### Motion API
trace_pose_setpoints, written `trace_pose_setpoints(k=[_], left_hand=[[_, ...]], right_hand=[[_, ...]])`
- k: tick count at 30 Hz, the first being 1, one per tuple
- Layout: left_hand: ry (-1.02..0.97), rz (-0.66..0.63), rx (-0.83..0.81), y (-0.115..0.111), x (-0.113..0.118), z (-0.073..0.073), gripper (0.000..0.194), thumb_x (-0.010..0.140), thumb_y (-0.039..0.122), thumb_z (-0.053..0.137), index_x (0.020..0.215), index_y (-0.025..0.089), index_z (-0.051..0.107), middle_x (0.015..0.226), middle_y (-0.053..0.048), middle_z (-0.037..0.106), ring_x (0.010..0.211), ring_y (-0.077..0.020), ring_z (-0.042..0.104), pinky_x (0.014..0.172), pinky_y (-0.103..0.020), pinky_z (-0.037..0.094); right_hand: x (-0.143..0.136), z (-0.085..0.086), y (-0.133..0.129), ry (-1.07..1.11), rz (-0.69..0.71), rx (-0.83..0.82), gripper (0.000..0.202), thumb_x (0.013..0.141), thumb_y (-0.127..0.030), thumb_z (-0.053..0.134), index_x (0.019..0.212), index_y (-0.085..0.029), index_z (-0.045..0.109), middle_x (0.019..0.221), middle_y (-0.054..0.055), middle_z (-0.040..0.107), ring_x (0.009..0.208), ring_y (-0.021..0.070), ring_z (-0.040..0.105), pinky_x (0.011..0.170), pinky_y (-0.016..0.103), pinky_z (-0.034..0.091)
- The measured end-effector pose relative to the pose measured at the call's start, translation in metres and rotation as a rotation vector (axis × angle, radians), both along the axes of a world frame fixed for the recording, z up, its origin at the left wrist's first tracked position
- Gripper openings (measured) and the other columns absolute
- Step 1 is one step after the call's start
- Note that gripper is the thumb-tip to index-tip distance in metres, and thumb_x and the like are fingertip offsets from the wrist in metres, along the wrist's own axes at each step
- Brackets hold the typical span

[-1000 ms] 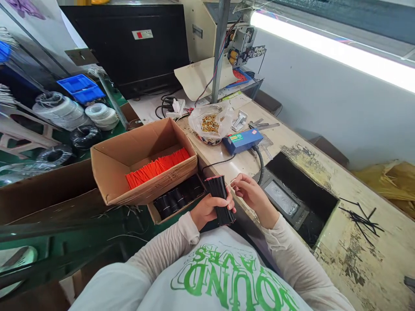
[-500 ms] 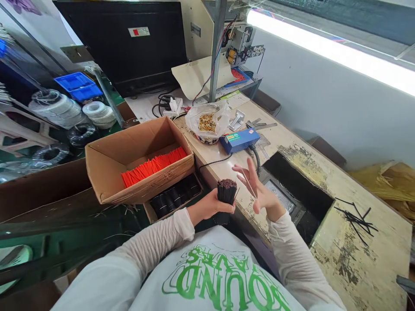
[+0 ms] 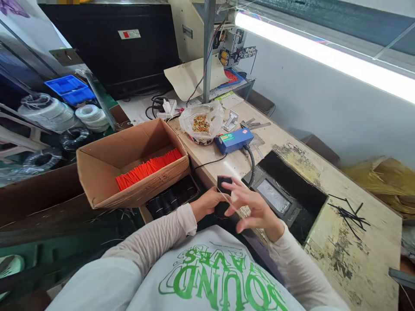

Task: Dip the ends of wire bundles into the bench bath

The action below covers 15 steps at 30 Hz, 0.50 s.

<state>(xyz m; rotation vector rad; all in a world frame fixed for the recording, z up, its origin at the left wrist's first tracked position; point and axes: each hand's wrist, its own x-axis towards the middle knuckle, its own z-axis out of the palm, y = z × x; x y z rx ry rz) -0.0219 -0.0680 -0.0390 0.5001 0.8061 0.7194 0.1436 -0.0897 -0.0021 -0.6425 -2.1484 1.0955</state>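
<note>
My left hand [image 3: 207,202] is wrapped round an upright bundle of thin black wires [image 3: 222,180], held in front of my shirt at the bench edge. Over the bundle's near side reaches my right hand [image 3: 254,208], fingers bent and partly spread. A thin pale band, apparently a rubber band [image 3: 223,195], runs taut from its fingers towards the bundle. The right fingers hide part of the bundle and the band's far end.
Left of my hands is a cardboard box [image 3: 106,196] of red wires, above a box of black bundles [image 3: 168,201]. On the bench [image 3: 350,255] are a bag of brass-coloured terminals [image 3: 201,124], a blue device [image 3: 235,140], a recessed screen [image 3: 274,196] and loose black pieces [image 3: 348,214].
My right hand has moved left and down onto the bundle, bringing the stretched band with it. My left hand still grips the bundle. The whole view has shifted slightly.
</note>
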Motion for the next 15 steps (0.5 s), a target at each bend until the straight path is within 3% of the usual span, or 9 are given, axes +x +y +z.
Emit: trace_pose_setpoints(k=[3, 5, 7, 10, 12, 15], left_hand=[[-0.042, 0.082, -0.001, 0.001, 0.000, 0.010, 0.036, 0.056, 0.014, 0.075, 0.090, 0.014, 0.064, 0.066, 0.003, 0.061, 0.058, -0.0129, 0.059, 0.065, -0.029, 0.048], [-0.048, 0.134, 0.050, 0.003, 0.002, 0.016, 0.039, 0.054, 0.017, 0.076, 0.091, 0.016, 0.063, 0.068, 0.002, 0.061, 0.059, -0.0131, 0.059, 0.064, -0.029, 0.048], [0.027, 0.102, 0.185, 0.005, 0.004, 0.019, 0.033, 0.054, 0.017, 0.077, 0.083, 0.015, 0.061, 0.068, 0.002, 0.061, 0.061, -0.0128, 0.058, 0.064, -0.028, 0.046], [0.240, -0.039, 0.477, 0.012, 0.006, 0.020, 0.019, 0.058, 0.017, 0.073, 0.072, 0.014, 0.059, 0.064, 0.002, 0.058, 0.060, -0.0101, 0.050, 0.061, -0.025, 0.040], [0.359, -0.133, 0.651, 0.017, 0.006, 0.020, 0.018, 0.061, 0.014, 0.068, 0.077, 0.014, 0.061, 0.064, 0.004, 0.056, 0.058, -0.0088, 0.045, 0.058, -0.023, 0.037], [0.503, -0.235, 0.873, 0.024, 0.004, 0.020, 0.029, 0.059, 0.009, 0.064, 0.087, 0.015, 0.064, 0.070, 0.003, 0.060, 0.062, -0.0111, 0.050, 0.060, -0.024, 0.038]], right_hand=[[0.006, -0.035, -0.015, 0.279, -0.393, -0.176, 0.114, 0.070, -0.087, 0.045, 0.153, -0.036, -0.014, 0.139, 0.009, 0.055, 0.147, 0.0274, 0.024, 0.115, 0.057, 0.024], [0.005, -0.051, -0.016, 0.417, -0.494, -0.301, 0.119, 0.066, -0.091, 0.044, 0.151, -0.035, -0.018, 0.154, 0.008, 0.037, 0.149, 0.0256, 0.019, 0.117, 0.054, 0.024], [0.004, -0.059, -0.008, 0.520, -0.475, -0.408, 0.121, 0.063, -0.089, 0.053, 0.153, -0.038, -0.010, 0.157, 0.006, 0.029, 0.149, 0.0249, 0.018, 0.119, 0.051, 0.020], [0.011, -0.058, 0.013, 0.536, -0.380, -0.453, 0.130, 0.054, -0.083, 0.068, 0.153, -0.039, -0.005, 0.153, 0.007, 0.036, 0.148, 0.0262, 0.019, 0.120, 0.052, 0.016], [0.020, -0.049, 0.029, 0.450, -0.308, -0.403, 0.136, 0.049, -0.082, 0.072, 0.153, -0.038, -0.004, 0.149, 0.009, 0.041, 0.148, 0.0278, 0.021, 0.119, 0.053, 0.016], [0.032, -0.026, 0.046, 0.272, -0.175, -0.287, 0.131, 0.051, -0.078, 0.075, 0.153, -0.036, 0.004, 0.145, 0.011, 0.043, 0.137, 0.0298, 0.039, 0.116, 0.051, 0.024]])
